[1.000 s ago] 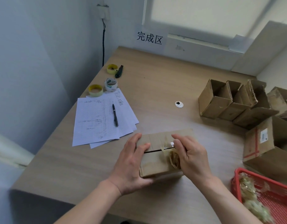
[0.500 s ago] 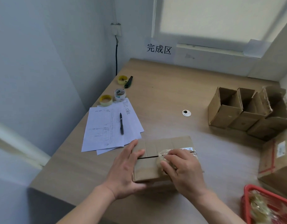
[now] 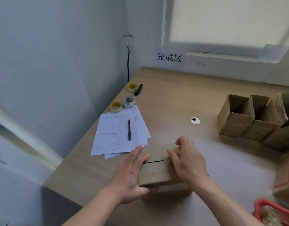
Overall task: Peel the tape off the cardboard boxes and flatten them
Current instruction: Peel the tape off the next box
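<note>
Wooden table [image 3: 181, 98], corner walls; centre-bottom we see left hand [image 3: 132, 173] bracing box [image 3: 156, 173], right hand [image 3: 189, 162] pinching tape [image 3: 173, 150].

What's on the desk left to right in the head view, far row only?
Yellow tape roll → white tape roll → pen → white grommet → open cardboard boxes.

The tabletop [image 3: 181, 98] is pale wood grain. Left of the plain brown cardboard box [image 3: 156, 172] lie white papers [image 3: 114, 134] with faint ruled writing and a black pen [image 3: 129, 130]. Beyond the papers sit two yellow tape rolls [image 3: 115, 107] and a white one with green print [image 3: 129, 101]. Right of the box, a red basket [image 3: 261, 207]; farther right, a brown box with red stripes [image 3: 285, 181].
</note>
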Tool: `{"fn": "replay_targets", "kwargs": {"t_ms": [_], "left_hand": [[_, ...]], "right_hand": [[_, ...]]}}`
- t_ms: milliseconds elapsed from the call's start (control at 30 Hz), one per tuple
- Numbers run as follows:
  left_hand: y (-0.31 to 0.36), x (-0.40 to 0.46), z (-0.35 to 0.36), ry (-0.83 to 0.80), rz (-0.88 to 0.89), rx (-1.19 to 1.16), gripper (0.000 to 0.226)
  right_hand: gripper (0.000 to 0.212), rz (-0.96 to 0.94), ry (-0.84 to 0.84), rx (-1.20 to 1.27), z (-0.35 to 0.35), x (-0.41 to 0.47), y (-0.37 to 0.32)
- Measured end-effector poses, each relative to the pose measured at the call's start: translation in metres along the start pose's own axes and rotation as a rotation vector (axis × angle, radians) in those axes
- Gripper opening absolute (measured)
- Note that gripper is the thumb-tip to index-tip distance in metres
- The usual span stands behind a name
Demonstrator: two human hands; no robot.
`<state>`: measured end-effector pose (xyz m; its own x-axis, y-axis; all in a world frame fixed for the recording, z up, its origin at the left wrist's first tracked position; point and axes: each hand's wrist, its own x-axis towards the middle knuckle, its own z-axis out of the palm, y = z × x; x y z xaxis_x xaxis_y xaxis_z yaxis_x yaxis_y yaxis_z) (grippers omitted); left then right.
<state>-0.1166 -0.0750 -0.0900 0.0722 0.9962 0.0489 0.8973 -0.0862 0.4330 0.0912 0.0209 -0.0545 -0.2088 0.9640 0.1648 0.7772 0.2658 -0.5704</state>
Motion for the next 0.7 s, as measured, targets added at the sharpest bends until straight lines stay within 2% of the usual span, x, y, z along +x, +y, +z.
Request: {"fn": "replay_targets", "kwargs": {"t_ms": [67,200,300,367,467,533,600,700], "left_hand": [[-0.002,0.001,0.003,0.008,0.014,-0.002,0.102],[-0.004,0.001,0.009,0.034,0.015,-0.021,0.102],[-0.006,0.000,0.011,0.036,0.017,-0.041,0.103],[-0.006,0.000,0.011,0.038,0.019,-0.041,0.103],[-0.005,0.000,0.013,0.060,0.025,-0.058,0.101],[-0.005,-0.001,0.013,0.075,0.023,-0.069,0.100],[-0.003,0.000,0.013,0.074,0.014,-0.062,0.100],[-0.001,-0.002,0.013,0.075,-0.006,-0.080,0.100]], "right_hand": [[0.023,-0.013,0.101,0.019,0.002,-0.001,0.001],[0.044,0.002,0.222,-0.017,0.005,0.003,0.001],[0.067,-0.047,0.137,-0.115,0.001,0.000,-0.008],[0.071,-0.031,0.012,-0.265,-0.002,-0.003,-0.014],[0.061,-0.055,-0.097,-0.449,0.000,-0.003,-0.020],[0.045,-0.086,-0.097,-0.385,-0.002,0.002,-0.011],[0.037,-0.035,-0.026,-0.264,-0.015,0.007,0.012],[0.028,0.083,0.199,-0.183,-0.028,0.004,0.037]]}}
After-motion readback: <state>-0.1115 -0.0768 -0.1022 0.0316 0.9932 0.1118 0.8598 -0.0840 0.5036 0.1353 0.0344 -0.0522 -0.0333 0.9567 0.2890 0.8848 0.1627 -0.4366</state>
